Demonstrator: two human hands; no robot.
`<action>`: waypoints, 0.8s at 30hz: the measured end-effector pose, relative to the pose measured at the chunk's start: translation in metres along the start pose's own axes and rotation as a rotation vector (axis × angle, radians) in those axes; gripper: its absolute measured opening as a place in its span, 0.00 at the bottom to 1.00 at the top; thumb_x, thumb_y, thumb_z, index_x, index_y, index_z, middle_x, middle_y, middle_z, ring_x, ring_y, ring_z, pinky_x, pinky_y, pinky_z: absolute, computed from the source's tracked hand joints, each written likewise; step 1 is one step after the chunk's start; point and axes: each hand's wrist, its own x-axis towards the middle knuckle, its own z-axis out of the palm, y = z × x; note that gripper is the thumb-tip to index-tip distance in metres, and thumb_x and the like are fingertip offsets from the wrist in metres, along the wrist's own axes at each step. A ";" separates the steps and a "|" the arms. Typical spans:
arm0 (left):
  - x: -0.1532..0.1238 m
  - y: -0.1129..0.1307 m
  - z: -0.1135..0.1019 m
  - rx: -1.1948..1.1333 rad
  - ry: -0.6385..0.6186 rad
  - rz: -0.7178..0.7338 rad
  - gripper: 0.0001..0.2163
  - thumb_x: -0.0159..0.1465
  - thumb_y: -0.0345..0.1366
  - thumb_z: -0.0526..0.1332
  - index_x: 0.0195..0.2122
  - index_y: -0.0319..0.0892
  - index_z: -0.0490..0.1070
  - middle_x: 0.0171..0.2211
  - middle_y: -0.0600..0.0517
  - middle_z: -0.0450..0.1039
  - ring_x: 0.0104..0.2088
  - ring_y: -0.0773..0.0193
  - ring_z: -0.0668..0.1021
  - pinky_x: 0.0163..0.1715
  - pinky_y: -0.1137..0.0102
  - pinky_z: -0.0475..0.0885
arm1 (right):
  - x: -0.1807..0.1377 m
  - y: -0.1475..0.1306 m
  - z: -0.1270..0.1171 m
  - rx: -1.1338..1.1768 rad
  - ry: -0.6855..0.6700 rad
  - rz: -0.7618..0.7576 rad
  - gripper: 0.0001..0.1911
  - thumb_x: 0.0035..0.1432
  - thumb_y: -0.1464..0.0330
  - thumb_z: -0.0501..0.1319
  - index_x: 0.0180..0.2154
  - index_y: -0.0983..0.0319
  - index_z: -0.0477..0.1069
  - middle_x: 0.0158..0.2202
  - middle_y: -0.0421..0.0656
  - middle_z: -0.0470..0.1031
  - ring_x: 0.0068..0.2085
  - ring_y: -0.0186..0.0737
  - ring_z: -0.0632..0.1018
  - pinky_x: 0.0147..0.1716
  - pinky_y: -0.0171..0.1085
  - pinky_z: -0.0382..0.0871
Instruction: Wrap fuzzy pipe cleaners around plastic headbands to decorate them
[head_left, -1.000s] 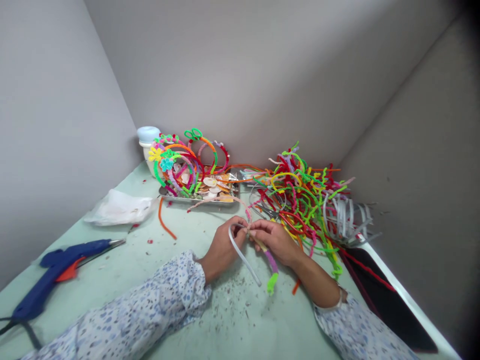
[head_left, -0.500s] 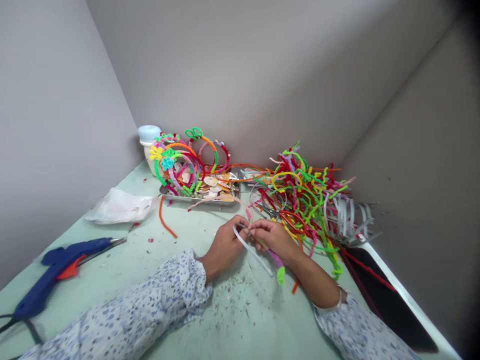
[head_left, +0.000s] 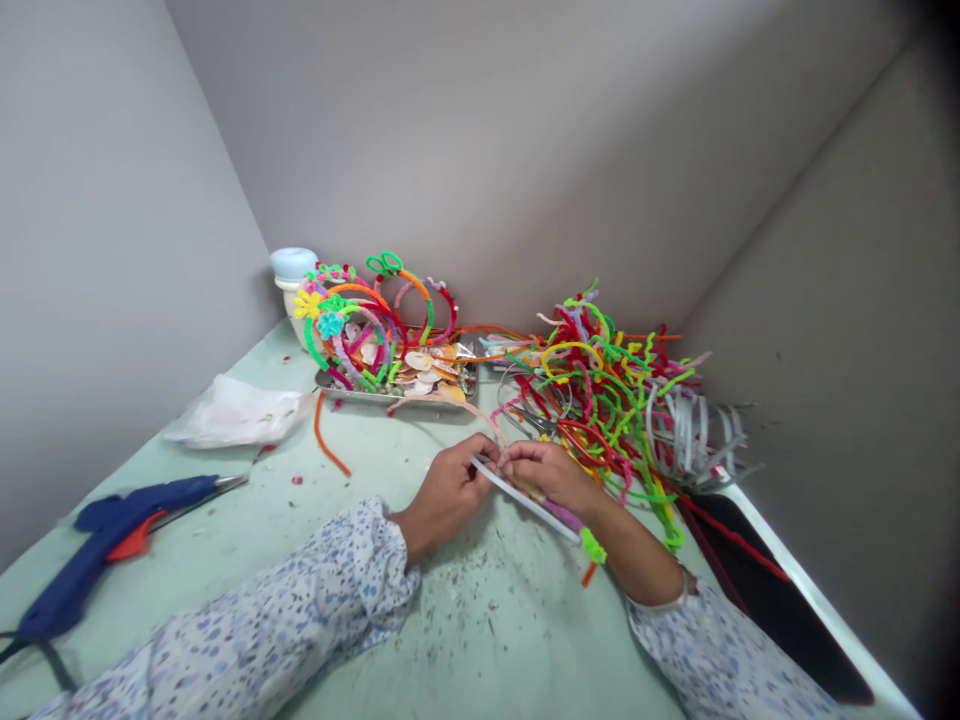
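Observation:
Both my hands meet over the middle of the table, closed in pinches. My left hand (head_left: 448,495) grips a pale plastic headband (head_left: 529,503), whose bare side slants down to the right. The headband's other side is wrapped in purple fuzz and ends in a bright green tip (head_left: 592,545) by my right wrist. At the fingertips of my right hand (head_left: 551,478) is a pale pink pipe cleaner (head_left: 472,406), its loose length curving away up and left. My fingers hide the exact spot where it meets the headband.
A blue glue gun (head_left: 120,540) and a plastic bag (head_left: 236,412) lie left. Behind stands a metal tray (head_left: 390,396) with decorated headbands (head_left: 352,335). Tangled pipe cleaners (head_left: 607,390), scissors (head_left: 536,420) and bare headbands (head_left: 690,440) fill the right, beside a dark flat object (head_left: 787,600).
The headband has turned in my fingers, its bare side and green tip swinging right and upward, closer together in view. The pink pipe cleaner's loose end has shifted slightly. Both hands keep their pinch.

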 end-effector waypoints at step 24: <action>0.005 0.002 -0.005 -0.047 -0.114 0.012 0.06 0.58 0.30 0.52 0.31 0.40 0.68 0.30 0.53 0.69 0.32 0.65 0.71 0.36 0.72 0.65 | -0.005 -0.005 -0.002 0.030 -0.077 0.052 0.07 0.45 0.68 0.60 0.29 0.64 0.70 0.22 0.37 0.72 0.18 0.28 0.69 0.17 0.29 0.60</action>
